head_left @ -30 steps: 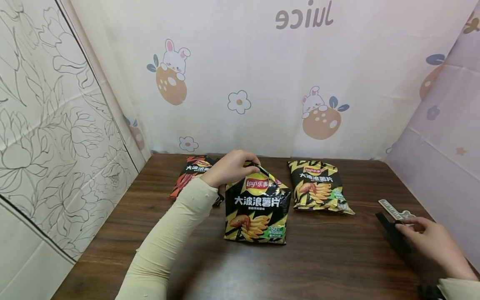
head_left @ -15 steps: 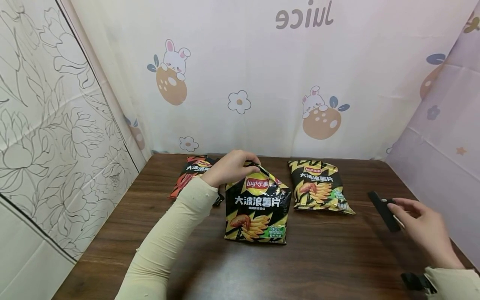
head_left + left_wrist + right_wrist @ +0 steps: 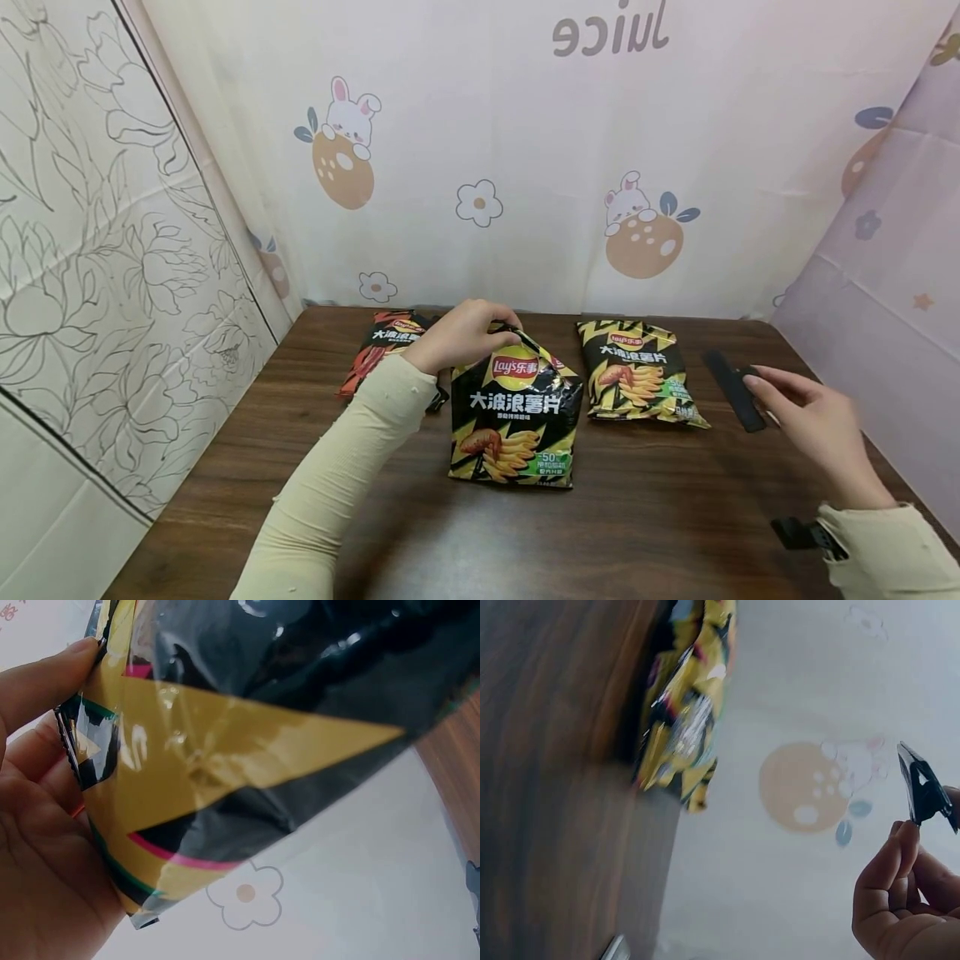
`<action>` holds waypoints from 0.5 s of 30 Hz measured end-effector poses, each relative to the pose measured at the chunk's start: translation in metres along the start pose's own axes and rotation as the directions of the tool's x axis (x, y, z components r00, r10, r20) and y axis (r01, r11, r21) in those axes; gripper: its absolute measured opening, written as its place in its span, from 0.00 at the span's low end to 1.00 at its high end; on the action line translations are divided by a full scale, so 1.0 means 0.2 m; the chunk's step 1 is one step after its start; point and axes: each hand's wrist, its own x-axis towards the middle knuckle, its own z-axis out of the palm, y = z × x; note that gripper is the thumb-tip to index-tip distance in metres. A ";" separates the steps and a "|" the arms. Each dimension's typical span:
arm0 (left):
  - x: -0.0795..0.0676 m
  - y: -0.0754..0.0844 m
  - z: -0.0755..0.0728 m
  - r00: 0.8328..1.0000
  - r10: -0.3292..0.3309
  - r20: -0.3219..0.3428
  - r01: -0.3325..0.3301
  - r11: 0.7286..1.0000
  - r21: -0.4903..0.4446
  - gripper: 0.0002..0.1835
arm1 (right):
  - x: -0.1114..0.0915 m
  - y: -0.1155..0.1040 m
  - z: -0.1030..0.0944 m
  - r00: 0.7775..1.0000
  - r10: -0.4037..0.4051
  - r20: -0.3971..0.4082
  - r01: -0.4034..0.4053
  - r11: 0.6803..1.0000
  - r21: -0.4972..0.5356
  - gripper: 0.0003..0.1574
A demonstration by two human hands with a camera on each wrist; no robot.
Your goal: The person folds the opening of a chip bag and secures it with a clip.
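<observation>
My left hand (image 3: pixel 472 329) grips the top edge of a black and yellow bag of potato chips (image 3: pixel 517 433), which stands upright mid-table. In the left wrist view, the thumb (image 3: pixel 52 679) presses the bag's edge against the fingers behind it. Raised over the table's right side, my right hand (image 3: pixel 821 425) pinches a long black bag clip (image 3: pixel 735 392) between thumb and fingers. The right wrist view shows the clip (image 3: pixel 924 787) from its end, with a wedge-shaped profile.
Another black and yellow chip bag (image 3: pixel 637 375) lies at the back right. Behind my left forearm lies a red and black chip bag (image 3: pixel 375 350), partly hidden. A patterned curtain (image 3: pixel 480 150) rises along the table's back edge. A small greyish object (image 3: pixel 617 949) is blurred.
My right hand has lifted the black clip and carried it leftward and away from me. A white piece beside it earlier is no longer visible. The left hand and its bag have stayed put.
</observation>
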 end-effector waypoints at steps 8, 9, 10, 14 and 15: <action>0.00 0.01 0.00 1.000 0.011 -0.018 -0.010 1.000 0.027 0.11 | 0.04 -0.16 0.07 0.996 -0.077 0.052 0.078 0.997 -0.002 0.36; 0.00 0.01 0.00 1.000 0.011 -0.017 -0.011 1.000 0.025 0.11 | 0.05 -0.18 0.08 0.995 -0.085 0.057 0.085 0.996 -0.002 0.36; 0.00 0.01 0.00 1.000 0.011 -0.016 -0.011 1.000 0.025 0.10 | 0.05 -0.20 0.09 0.994 -0.092 0.064 0.092 0.996 0.004 0.36; 0.00 0.00 0.00 1.000 0.008 -0.019 -0.008 1.000 0.021 0.10 | 0.06 -0.29 0.14 0.988 -0.120 0.095 0.116 0.992 0.045 0.35; 0.00 0.00 0.00 1.000 0.007 -0.019 -0.006 1.000 0.021 0.10 | 0.06 -0.31 0.15 0.986 -0.128 0.105 0.122 0.991 0.060 0.35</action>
